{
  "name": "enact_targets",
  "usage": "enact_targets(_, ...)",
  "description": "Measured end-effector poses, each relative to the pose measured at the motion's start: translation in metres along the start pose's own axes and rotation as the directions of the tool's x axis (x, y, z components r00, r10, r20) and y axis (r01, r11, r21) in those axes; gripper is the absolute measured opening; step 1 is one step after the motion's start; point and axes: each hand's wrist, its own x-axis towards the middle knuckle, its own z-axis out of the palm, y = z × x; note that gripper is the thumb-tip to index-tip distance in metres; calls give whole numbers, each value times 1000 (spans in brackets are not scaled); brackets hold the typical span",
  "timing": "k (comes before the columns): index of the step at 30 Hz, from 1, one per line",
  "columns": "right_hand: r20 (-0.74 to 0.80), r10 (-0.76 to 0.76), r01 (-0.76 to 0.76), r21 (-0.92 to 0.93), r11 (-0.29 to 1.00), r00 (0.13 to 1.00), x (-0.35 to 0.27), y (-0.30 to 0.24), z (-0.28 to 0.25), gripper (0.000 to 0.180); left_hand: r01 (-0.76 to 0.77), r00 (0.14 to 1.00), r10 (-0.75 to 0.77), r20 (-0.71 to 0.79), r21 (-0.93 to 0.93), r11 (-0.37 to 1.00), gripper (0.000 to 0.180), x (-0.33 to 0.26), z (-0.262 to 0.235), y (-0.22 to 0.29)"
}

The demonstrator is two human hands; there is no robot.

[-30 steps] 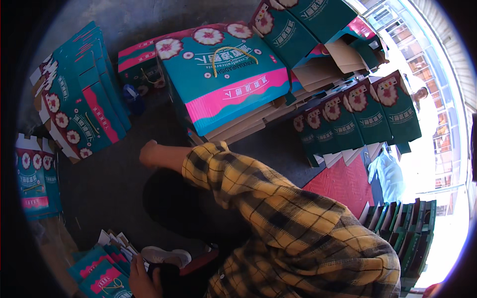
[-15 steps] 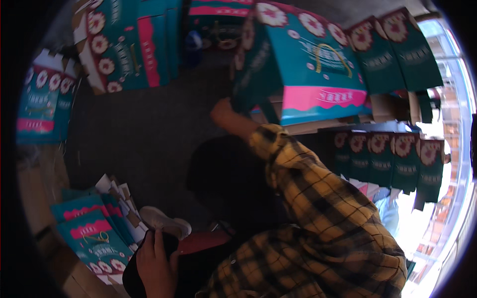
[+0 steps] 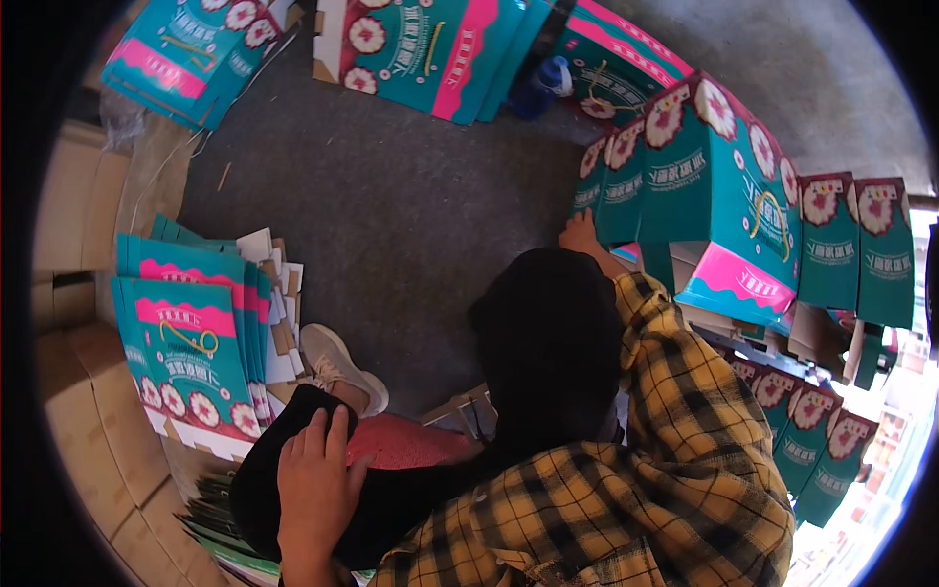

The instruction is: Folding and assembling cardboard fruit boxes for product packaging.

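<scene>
On the left, a stack of flat teal-and-pink printed cardboard blanks with flower pattern (image 3: 196,357) lies fanned on the floor, beside plain brown corrugated cartons (image 3: 73,293). Just right of the stack, a grey-white sneaker (image 3: 342,369) rests on the dark grey carpeted floor (image 3: 391,215).

The left hand (image 3: 313,479) lies flat on a dark-trousered knee, fingers spread wide, holding nothing. It touches no carton.

In the centre, more flat teal-and-pink blanks (image 3: 430,49) lie at the far edge of the floor, with a blue plastic bottle (image 3: 543,86) near them.

On the right, the right hand (image 3: 581,235), on a yellow-and-black plaid sleeve (image 3: 675,391), reaches forward to the lower left corner of the large erected teal gift box with pink band and flower print (image 3: 729,191). The fingers are hidden behind the box edge; whether they clasp it or merely press against it cannot be told. The box is tilted and sits among a row of smaller upright teal boxes (image 3: 851,245), touching those beside it.

Handling procedure, as judged from this position:
1. Support the large box at the bottom corner, not at the thin side panel; printed board creases easily.
2. Bring the free left hand up to steady the opposite side; a one-handed hold on a box this bulky is likely to twist.
3. Keep the box clear of the upright row to avoid toppling neighbours.
</scene>
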Motion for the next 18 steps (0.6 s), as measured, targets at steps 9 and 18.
enact_targets(9, -103, -137, 166, 366, 916, 985, 10, 48, -11, 33, -33, 989, 17, -149, -106, 994, 57, -24, 6, -7)
enact_targets(18, -545, -368, 618, 778, 113, 753, -199, -40, -298, 41, -367, 693, 56, -718, -285, 886, 53, -70, -30, -27)
